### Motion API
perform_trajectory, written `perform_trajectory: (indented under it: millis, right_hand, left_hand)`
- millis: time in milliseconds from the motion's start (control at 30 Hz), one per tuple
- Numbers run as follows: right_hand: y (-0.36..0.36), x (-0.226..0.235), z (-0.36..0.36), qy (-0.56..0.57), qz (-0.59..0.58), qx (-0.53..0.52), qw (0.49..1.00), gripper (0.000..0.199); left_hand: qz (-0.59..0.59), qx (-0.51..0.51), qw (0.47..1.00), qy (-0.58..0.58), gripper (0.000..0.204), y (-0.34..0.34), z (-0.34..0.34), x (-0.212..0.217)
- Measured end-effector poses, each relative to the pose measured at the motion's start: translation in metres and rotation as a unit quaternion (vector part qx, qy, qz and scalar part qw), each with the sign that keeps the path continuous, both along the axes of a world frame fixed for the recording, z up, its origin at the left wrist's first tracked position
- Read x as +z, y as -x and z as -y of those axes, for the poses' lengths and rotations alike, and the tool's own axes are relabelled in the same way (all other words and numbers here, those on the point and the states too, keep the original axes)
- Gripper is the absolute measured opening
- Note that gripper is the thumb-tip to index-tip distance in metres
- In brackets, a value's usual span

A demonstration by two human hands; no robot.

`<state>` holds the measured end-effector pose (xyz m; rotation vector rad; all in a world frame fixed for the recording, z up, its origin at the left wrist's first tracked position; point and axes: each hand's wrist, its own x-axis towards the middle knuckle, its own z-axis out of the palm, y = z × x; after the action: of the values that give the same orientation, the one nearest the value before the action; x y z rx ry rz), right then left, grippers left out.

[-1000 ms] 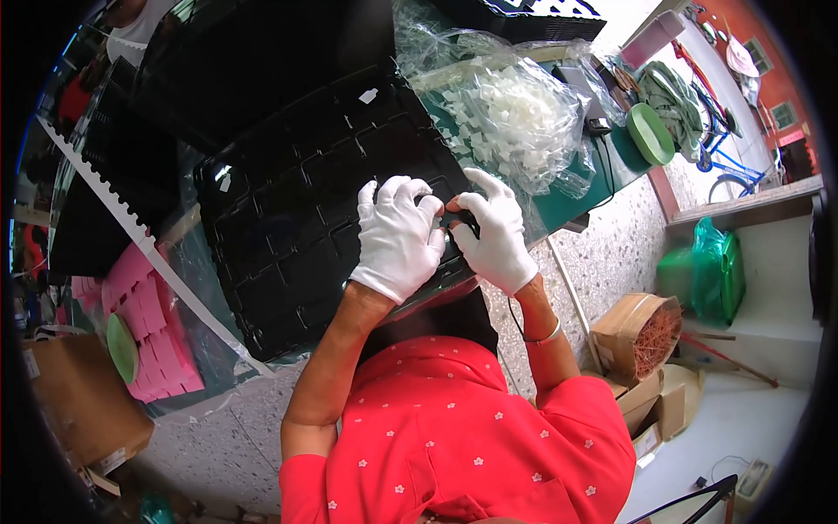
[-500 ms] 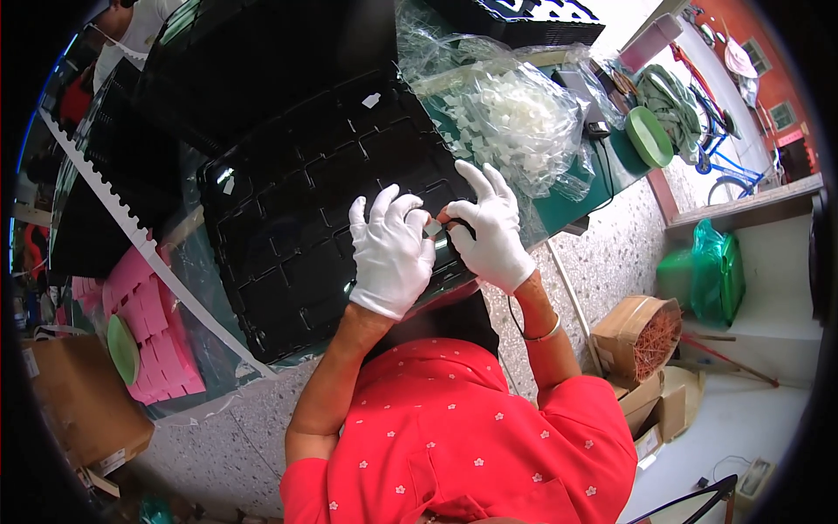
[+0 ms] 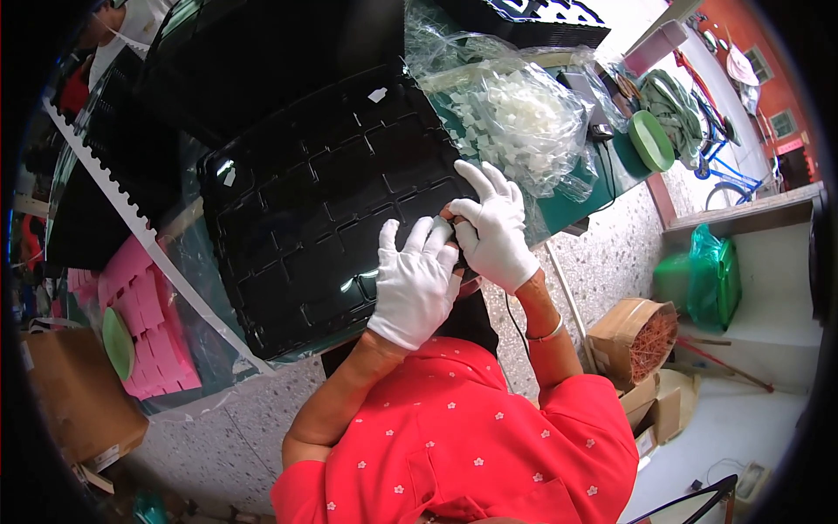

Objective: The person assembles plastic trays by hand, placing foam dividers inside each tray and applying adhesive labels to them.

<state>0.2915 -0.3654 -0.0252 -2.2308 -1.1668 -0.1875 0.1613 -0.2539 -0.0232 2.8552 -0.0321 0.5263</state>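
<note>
A glossy black plastic tray (image 3: 305,210) with raised ridges lies before me. My left hand (image 3: 412,284), in a white glove, is at its near right corner, fingertips closed in a pinch. My right hand (image 3: 496,231), also gloved, meets it there; thumb and index finger pinch while the other fingers stretch away. Some fingertips poke bare out of the gloves. A small pale piece (image 3: 447,229) shows between the fingertips, partly hidden. White tag-shaped pieces lie on the tray, one tag (image 3: 377,95) at the far side and another tag (image 3: 230,177) at the left.
A clear plastic bag (image 3: 572,131) of white pieces lies on the green table (image 3: 554,214), near a green bowl (image 3: 650,140) and black stacked trays (image 3: 541,31). Pink sheets (image 3: 157,341) and a serrated white strip (image 3: 131,214) are left. A carton (image 3: 633,341) stands right; another person is far left.
My left hand has moved right, closer to my right hand at the tray's corner. The right hand has stayed almost in place. The small piece is now more covered by fingers.
</note>
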Motion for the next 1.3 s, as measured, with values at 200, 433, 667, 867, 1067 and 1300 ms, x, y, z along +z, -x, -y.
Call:
perform_trajectory:
  millis: [200, 433, 667, 867, 1067, 1300]
  right_hand:
    - [0.007, 0.005, -0.006, 0.011, 0.035, -0.029, 0.999, 0.010]
    - [0.011, 0.006, -0.013, 0.019, 0.097, -0.020, 0.995, 0.006]
    - [0.004, 0.010, -0.011, 0.014, 0.053, 0.078, 0.995, 0.009]
    - [-0.029, 0.025, 0.002, -0.103, -0.091, 0.053, 0.989, 0.008]
    - [-0.137, 0.030, 0.017, 0.039, 0.128, -0.184, 0.974, 0.012]
    - [-0.144, 0.036, -0.022, 0.086, 0.235, -0.144, 0.957, 0.015]
  left_hand:
    - [0.041, 0.009, 0.999, 0.033, 0.044, 0.010, -0.003, -0.005]
    - [0.024, 0.022, 0.999, 0.035, 0.049, 0.010, -0.005, -0.003]
    - [0.034, 0.020, 0.999, 0.037, 0.042, 0.014, -0.008, -0.002]
    - [0.064, 0.014, 0.997, 0.049, 0.038, 0.022, -0.012, -0.008]
    - [0.089, 0.000, 0.993, 0.080, 0.034, 0.024, -0.014, 0.001]
    - [0.107, -0.016, 0.986, 0.128, 0.031, 0.003, -0.049, 0.035]
